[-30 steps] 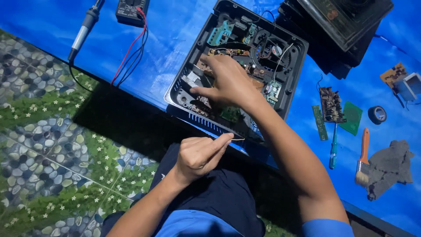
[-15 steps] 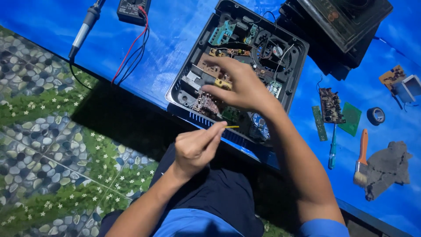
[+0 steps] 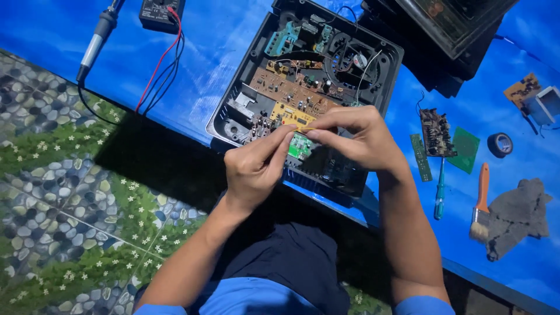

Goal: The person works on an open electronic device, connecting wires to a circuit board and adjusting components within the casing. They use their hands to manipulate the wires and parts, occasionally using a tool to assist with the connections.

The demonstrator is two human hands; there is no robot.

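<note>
Meeting above the opened black case [image 3: 245,111], left hand [image 3: 254,166] and right hand [image 3: 356,137] pinch fingers together on a small yellowish part [image 3: 304,129].

Single head camera looks steeply down, close over the blue table [image 3: 221,46].

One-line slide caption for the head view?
Both hands, left hand and right hand, meet fingertip to fingertip above opened appliance case on blue table.

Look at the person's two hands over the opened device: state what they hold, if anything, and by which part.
The left hand and right hand pinch a thin yellowish stick between their fingertips, one at each end, above the open black casing. What the stick is cannot be told.
</note>
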